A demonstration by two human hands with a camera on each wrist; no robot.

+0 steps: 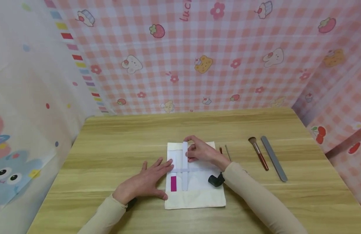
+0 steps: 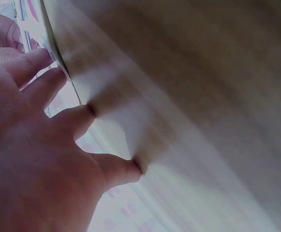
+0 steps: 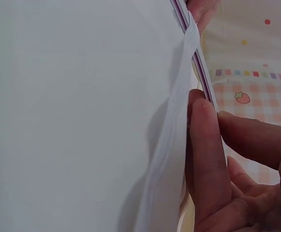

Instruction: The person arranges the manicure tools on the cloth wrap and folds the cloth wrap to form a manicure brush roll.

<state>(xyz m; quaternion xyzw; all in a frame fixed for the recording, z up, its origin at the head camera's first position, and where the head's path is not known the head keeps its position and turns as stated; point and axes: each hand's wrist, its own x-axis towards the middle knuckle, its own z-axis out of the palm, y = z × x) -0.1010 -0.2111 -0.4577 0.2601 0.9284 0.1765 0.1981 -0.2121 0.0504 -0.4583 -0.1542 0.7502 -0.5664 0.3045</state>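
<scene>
A cream cloth organiser [image 1: 195, 199] lies flat, with a white elastic band [image 1: 198, 169] across it. My right hand [image 1: 202, 151] pinches the upper part of a long white nail file [image 1: 184, 180] between thumb and fingers. In the right wrist view the elastic band [image 3: 191, 36] passes over this nail file [image 3: 205, 82], whose edge shows a purple layer. My left hand [image 1: 145, 180] is spread palm down at the organiser's left edge, fingertips on the cloth and table. Close to it, a magenta rectangle [image 1: 173, 184] shows on the organiser's left part.
Right of the organiser lie a makeup brush [image 1: 258, 152] with a brown handle and a long grey nail file [image 1: 273, 158]. Two thin tools, one a metal rod [image 1: 228, 152], are partly hidden by the right forearm. A patterned curtain [image 1: 180, 65] hangs behind the wooden table [image 1: 125, 136].
</scene>
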